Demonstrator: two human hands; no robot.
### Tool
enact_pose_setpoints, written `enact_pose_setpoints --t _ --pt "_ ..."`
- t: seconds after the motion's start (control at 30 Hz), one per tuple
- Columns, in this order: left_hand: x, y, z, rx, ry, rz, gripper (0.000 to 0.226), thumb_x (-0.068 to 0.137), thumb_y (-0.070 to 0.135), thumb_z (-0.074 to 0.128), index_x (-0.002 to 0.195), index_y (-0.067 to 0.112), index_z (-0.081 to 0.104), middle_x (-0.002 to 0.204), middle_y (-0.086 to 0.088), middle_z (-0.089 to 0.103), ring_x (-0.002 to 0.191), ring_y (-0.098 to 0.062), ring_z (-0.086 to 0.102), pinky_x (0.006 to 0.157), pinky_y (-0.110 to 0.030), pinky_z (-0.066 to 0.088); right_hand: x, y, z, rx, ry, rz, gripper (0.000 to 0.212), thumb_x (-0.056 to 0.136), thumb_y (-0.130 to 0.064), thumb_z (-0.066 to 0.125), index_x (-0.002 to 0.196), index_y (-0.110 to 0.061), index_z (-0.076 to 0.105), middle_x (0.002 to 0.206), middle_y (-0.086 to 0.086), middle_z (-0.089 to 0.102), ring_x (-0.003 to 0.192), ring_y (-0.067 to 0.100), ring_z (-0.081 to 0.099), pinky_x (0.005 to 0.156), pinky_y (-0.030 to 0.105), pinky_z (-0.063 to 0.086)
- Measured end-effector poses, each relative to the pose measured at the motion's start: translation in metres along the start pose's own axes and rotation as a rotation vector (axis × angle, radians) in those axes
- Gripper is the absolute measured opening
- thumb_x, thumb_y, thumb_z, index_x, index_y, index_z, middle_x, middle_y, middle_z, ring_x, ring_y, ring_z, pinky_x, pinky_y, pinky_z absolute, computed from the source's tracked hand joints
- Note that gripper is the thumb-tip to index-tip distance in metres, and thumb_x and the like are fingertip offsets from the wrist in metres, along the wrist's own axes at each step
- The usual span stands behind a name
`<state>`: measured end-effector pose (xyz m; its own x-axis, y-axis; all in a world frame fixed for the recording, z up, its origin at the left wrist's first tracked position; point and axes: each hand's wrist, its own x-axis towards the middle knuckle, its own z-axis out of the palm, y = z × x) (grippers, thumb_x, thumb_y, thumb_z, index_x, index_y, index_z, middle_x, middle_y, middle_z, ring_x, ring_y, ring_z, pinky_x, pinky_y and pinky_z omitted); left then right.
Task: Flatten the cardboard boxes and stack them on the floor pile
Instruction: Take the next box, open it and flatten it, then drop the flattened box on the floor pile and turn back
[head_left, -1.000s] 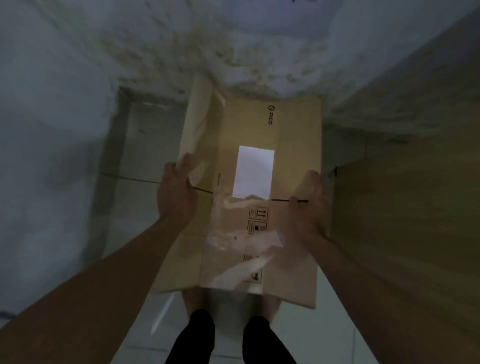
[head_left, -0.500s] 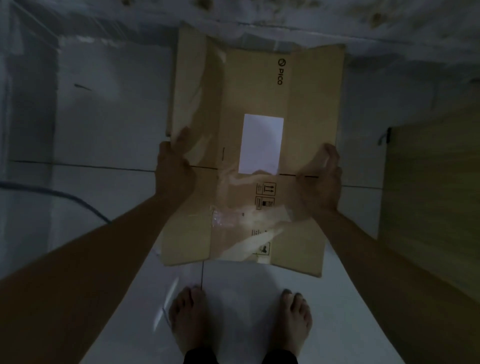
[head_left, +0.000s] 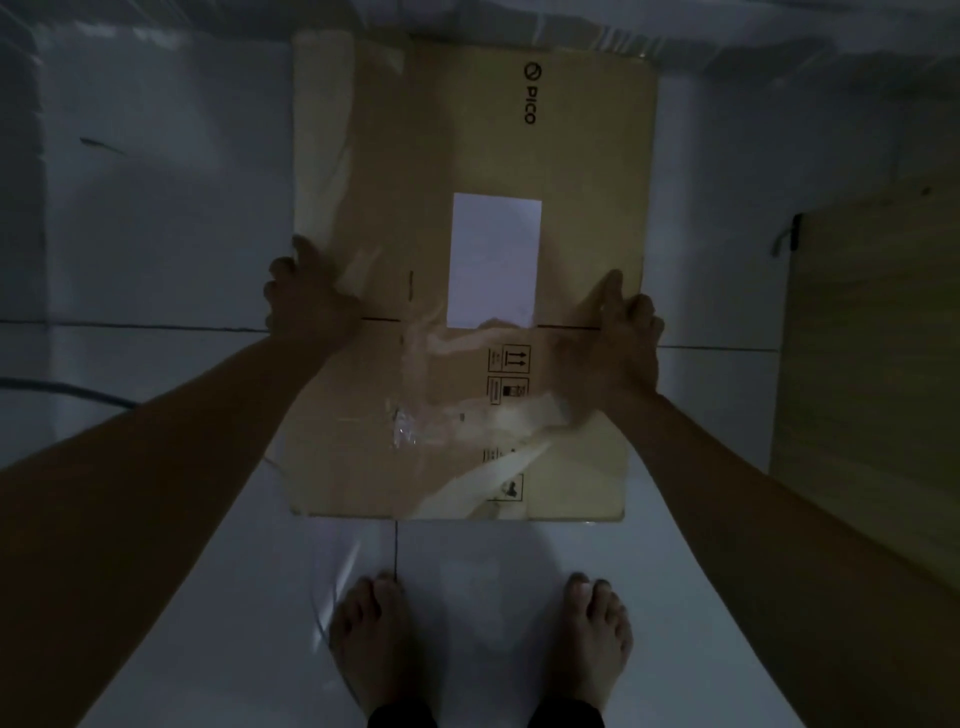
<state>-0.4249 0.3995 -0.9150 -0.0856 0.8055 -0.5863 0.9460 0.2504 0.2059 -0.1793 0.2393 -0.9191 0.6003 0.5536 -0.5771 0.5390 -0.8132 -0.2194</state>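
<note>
A: What are your hands holding?

B: Your left hand (head_left: 306, 301) grips the left edge of the flattened cardboard box (head_left: 467, 156), fingers curled round it; your right hand (head_left: 621, 332) clasps the right edge, thumb on top.

A: Where does the box sit?

B: It spans between your two grips, above the white tiled floor (head_left: 156, 234). The white label (head_left: 493, 260) lies between your hands, and your bare feet (head_left: 374, 649) stand below its near edge.

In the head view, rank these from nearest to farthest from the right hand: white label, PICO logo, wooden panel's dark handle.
From the right hand, gripping the box's right edge:
1. white label, just left of it on the box face.
2. wooden panel's dark handle, off to the right.
3. PICO logo, at the box's far end.
</note>
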Motion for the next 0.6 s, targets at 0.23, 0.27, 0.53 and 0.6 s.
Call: enact_pose_setpoints --t 0.23,0.27,0.53,0.6 --pt "-0.107 0.038 -0.031 0.238 0.023 0.222 0.074 0.094 0.036 0.05 0.156 0.017 0.015 0.164 -0.019 -0.001 0.151 -0.035 -0.002 0.118 -0.06 0.0 -0.076 -0.045 -0.036 0.091 -0.018 -0.021 0.086 0.089 -0.032 0.065 0.158 -0.022 0.015 0.166 0.017 0.006 0.153 0.035 0.004 0.121 0.05 0.023" --pt "-0.127 0.042 -0.041 0.233 0.032 0.244 0.07 0.095 0.036 0.048 0.155 0.016 0.019 0.164 -0.019 0.002 0.152 -0.034 -0.001 0.117 -0.06 -0.002 -0.095 -0.055 -0.047 0.138 -0.055 -0.03 0.083 0.089 -0.031 0.067 0.157 -0.021 0.02 0.165 0.015 0.009 0.152 0.034 0.008 0.119 0.049 0.028" --pt "-0.283 0.039 -0.159 0.121 0.042 0.226 0.049 0.095 0.026 0.045 0.142 0.012 0.044 0.151 -0.011 0.04 0.142 -0.025 0.034 0.12 -0.055 0.003 -0.257 -0.093 -0.161 0.198 -0.225 -0.246 0.074 0.089 -0.025 0.068 0.153 -0.014 0.033 0.156 0.009 0.035 0.142 0.028 0.033 0.111 0.039 0.037" --pt "-0.319 0.037 -0.186 0.1 0.025 0.262 0.045 0.095 0.024 0.044 0.138 0.012 0.048 0.145 -0.007 0.049 0.135 -0.022 0.044 0.121 -0.052 0.005 -0.286 -0.096 -0.19 0.158 -0.253 -0.287 0.074 0.09 -0.026 0.067 0.154 -0.013 0.033 0.156 0.01 0.036 0.142 0.028 0.035 0.111 0.038 0.036"
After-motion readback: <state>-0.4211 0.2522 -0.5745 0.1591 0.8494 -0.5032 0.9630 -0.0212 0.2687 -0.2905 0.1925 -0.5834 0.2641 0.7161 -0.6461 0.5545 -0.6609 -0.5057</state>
